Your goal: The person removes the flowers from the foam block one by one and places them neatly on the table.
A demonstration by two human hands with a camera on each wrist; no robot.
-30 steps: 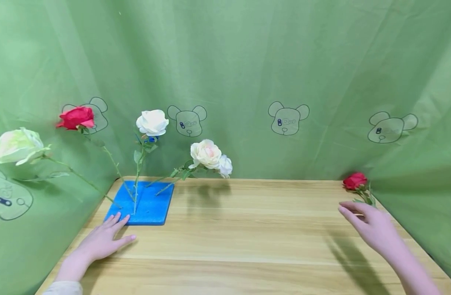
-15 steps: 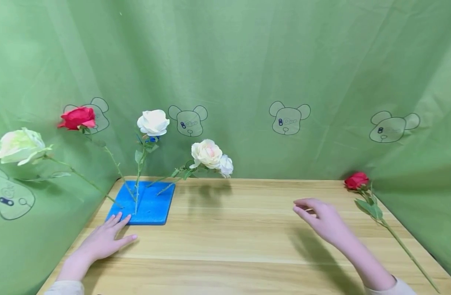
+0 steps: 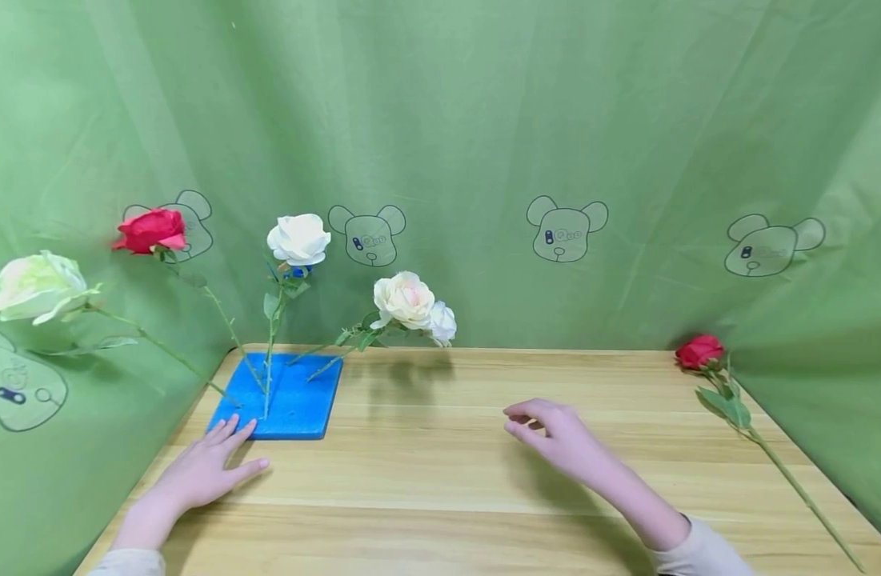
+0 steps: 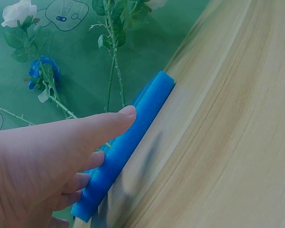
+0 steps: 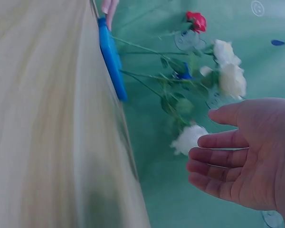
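Observation:
A blue foam board (image 3: 306, 412) lies at the table's left, with several artificial roses stuck upright or slanting in it. Among them are a pale green rose (image 3: 40, 286), a red rose (image 3: 152, 231), a white rose (image 3: 299, 239) and a cream rose (image 3: 404, 300). Behind the white one a blue rose (image 4: 43, 72) shows. My left hand (image 3: 198, 472) rests its spread fingertips on the board's near left edge. Over the middle right of the table hangs my right hand (image 3: 562, 436), fingers loosely bent and holding nothing, as the right wrist view (image 5: 247, 152) confirms.
Another red rose (image 3: 699, 352) lies along the right edge of the wooden table (image 3: 440, 496), its long stem pointing towards the near right corner. A green curtain (image 3: 469, 120) with bear-head outlines encloses the back and both sides.
My right hand has moved left, away from the red rose lying at the right, whose stem now shows fully. The left hand stays on the board.

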